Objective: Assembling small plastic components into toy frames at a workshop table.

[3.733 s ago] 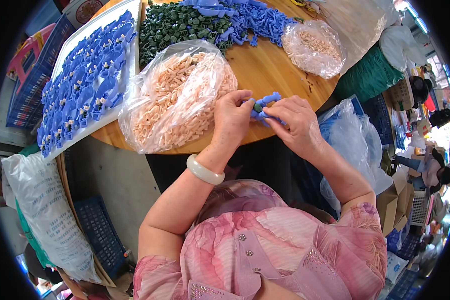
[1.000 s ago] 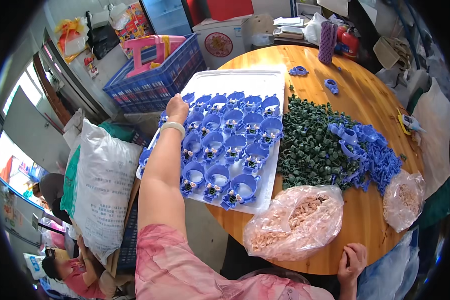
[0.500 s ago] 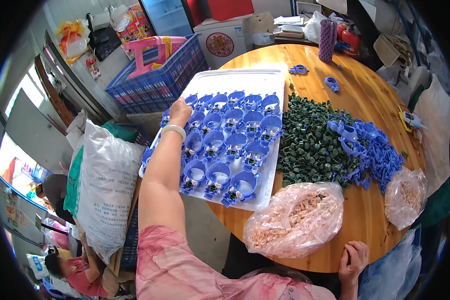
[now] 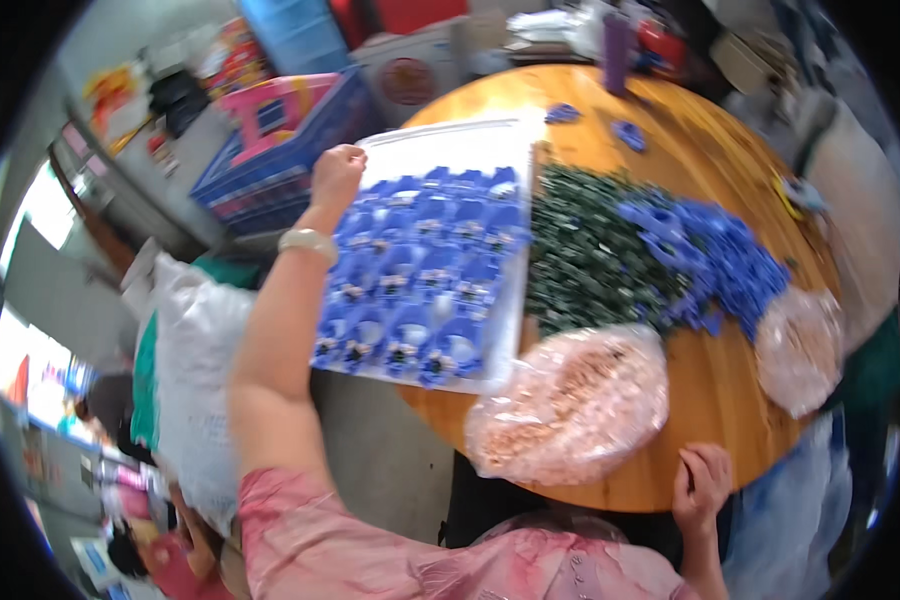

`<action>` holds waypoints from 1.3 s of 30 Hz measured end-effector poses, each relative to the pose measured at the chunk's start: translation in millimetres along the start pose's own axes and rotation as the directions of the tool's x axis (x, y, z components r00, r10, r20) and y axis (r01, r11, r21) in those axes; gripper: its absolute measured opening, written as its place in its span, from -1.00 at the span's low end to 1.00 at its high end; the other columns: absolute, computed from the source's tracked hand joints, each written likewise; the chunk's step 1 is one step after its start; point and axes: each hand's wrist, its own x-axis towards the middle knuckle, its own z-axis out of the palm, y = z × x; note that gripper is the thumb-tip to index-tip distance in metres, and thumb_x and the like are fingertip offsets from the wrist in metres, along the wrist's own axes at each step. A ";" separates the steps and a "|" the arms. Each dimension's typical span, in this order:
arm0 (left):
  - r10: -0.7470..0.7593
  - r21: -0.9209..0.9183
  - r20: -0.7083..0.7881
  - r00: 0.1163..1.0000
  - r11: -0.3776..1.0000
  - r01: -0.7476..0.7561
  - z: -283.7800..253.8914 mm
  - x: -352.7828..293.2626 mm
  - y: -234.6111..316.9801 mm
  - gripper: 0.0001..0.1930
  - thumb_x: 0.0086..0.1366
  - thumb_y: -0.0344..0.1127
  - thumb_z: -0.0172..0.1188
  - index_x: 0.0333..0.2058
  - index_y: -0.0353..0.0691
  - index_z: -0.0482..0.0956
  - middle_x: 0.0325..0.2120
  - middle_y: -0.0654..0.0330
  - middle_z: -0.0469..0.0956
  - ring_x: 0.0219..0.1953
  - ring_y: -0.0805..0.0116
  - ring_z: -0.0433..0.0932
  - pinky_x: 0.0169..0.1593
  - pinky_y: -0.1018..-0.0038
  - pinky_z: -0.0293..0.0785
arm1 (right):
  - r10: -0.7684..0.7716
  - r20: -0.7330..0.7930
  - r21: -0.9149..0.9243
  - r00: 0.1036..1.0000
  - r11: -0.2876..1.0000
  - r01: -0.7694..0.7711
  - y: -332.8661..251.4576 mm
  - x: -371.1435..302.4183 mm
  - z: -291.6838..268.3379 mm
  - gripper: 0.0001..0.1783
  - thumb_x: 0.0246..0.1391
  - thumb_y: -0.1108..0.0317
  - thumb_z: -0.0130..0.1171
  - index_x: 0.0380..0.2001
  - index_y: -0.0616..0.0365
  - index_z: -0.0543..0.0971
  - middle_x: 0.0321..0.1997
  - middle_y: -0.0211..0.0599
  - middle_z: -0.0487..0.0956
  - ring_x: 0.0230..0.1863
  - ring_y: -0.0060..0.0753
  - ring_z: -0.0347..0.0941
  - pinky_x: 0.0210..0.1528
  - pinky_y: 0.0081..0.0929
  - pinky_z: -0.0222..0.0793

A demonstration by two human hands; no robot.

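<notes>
A white tray (image 4: 440,140) overhangs the left side of the table. Rows of blue ring-shaped plastic parts (image 4: 435,260) with small dark-and-pale figures fill most of it; its far end is bare. My left hand (image 4: 338,178) has its fingers closed at the tray's far left corner, somewhat blurred. Low on the right, my right hand (image 4: 705,485) rests on the table's front edge, fingers curled in and nothing seen in them. Between the hands sits a clear plastic bag (image 4: 570,405) of small pale pink pieces.
On the round wooden table (image 4: 610,90) lie a dark green heap (image 4: 590,250) and a blue heap (image 4: 730,260) of parts. A second bag (image 4: 800,350) is at the right edge. A blue crate (image 4: 260,185) and white sack (image 4: 205,370) stand to the left.
My left hand has shifted farther along the tray's left side to its far corner. The whole view has moved slightly and blurred. My right hand stays at the table edge.
</notes>
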 end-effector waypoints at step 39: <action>0.898 -0.633 0.282 0.337 0.439 -0.638 85.3 -266.5 327.8 -0.82 -0.06 -0.58 0.16 -0.39 -0.34 0.53 -0.21 0.06 0.49 -0.10 0.04 0.43 -0.06 0.30 0.40 | 0.360 0.562 0.720 0.745 0.231 -0.655 65.1 37.8 -4.5 -0.61 0.12 0.22 0.13 -0.02 0.16 0.44 -0.26 -0.48 0.52 -0.39 -0.73 0.44 -0.38 -0.70 0.43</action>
